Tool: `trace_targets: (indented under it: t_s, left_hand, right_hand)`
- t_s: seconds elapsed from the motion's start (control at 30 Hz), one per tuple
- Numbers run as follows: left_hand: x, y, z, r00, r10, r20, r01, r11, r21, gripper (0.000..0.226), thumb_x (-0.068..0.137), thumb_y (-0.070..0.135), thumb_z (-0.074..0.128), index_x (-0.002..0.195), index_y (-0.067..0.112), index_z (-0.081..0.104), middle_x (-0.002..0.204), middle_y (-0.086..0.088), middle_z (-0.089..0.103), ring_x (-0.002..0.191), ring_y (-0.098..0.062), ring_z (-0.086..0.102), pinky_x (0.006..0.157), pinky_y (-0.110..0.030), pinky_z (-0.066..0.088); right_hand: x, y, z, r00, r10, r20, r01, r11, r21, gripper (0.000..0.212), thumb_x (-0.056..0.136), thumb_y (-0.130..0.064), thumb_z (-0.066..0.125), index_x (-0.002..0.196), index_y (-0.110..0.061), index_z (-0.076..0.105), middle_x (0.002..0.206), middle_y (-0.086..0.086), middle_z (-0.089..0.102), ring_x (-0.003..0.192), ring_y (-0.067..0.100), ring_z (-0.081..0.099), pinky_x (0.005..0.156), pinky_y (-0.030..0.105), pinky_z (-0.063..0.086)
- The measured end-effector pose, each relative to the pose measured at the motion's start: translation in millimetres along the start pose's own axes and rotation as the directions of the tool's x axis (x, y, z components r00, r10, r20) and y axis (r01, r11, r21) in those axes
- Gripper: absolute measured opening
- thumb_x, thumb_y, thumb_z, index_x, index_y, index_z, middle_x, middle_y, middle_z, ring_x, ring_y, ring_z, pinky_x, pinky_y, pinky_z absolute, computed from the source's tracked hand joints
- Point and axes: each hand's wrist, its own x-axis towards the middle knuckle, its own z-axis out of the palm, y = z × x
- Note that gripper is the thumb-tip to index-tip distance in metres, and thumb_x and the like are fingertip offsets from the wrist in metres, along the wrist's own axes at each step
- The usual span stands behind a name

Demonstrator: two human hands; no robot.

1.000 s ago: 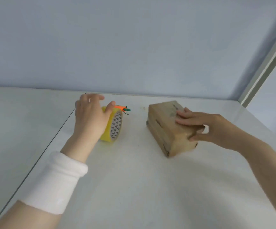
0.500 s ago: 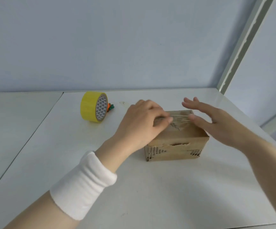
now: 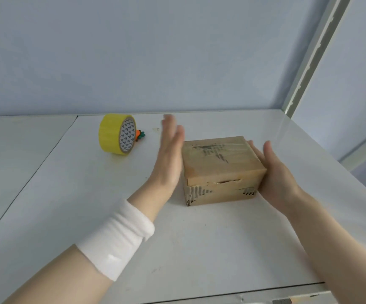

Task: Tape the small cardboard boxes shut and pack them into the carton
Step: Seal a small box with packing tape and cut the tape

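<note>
The small cardboard box (image 3: 219, 163) sits on the white table (image 3: 177, 249), with clear tape across its top. The right hand (image 3: 276, 174) lies flat against its right side, fingers straight. The left hand (image 3: 168, 159), blurred and with fingers also straight, stands just beside the left side. A lift looks likely: press both palms inward evenly, low on the sides, so the ragged front seam stays closed. The yellow tape roll (image 3: 117, 133) stands well apart.
</note>
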Motion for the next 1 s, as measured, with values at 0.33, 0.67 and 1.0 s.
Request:
trace_targets:
  t_s: [0.33, 0.67, 1.0]
  left_hand:
    - [-1.6, -1.8, -4.7, 0.969, -0.230, 0.094, 0.245, 0.945, -0.214, 0.064, 0.097, 0.030, 0.045, 0.150, 0.030, 0.010, 0.149, 0.019, 0.022, 0.124, 0.003, 0.039, 0.108, -0.024, 0.033]
    - [25.0, 39.5, 4.9, 0.888, 0.064, 0.455, -0.407, 0.569, 0.715, 0.054, 0.102, 0.014, 0.025, 0.150, 0.014, 0.000, 0.158, -0.002, -0.013, 0.143, -0.013, -0.017, 0.113, -0.026, -0.011]
    - [31.4, 21.6, 10.6, 0.886, -0.175, 0.430, -0.374, 0.279, 0.884, 0.053, 0.102, 0.029, 0.012, 0.150, 0.011, -0.003, 0.159, -0.003, -0.011, 0.145, -0.012, -0.014, 0.117, -0.033, -0.010]
  right_hand:
    - [8.5, 6.0, 14.1, 0.998, -0.012, -0.055, 0.011, 1.000, -0.023, 0.037, 0.100, -0.034, 0.032, 0.128, -0.029, 0.056, 0.121, -0.019, 0.060, 0.103, -0.001, 0.060, 0.086, 0.019, 0.045]
    - [19.1, -37.4, 32.8, 0.940, -0.216, 0.264, 0.292, 0.109, -0.950, 0.062, 0.096, -0.046, 0.012, 0.149, -0.019, -0.003, 0.152, -0.014, -0.011, 0.140, 0.003, -0.018, 0.114, 0.023, -0.007]
    - [28.9, -25.1, 30.9, 0.970, -0.064, 0.236, 0.238, 0.028, -0.971, 0.055, 0.100, -0.037, 0.009, 0.149, -0.017, -0.004, 0.158, -0.005, -0.011, 0.142, 0.005, -0.016, 0.114, 0.025, -0.008]
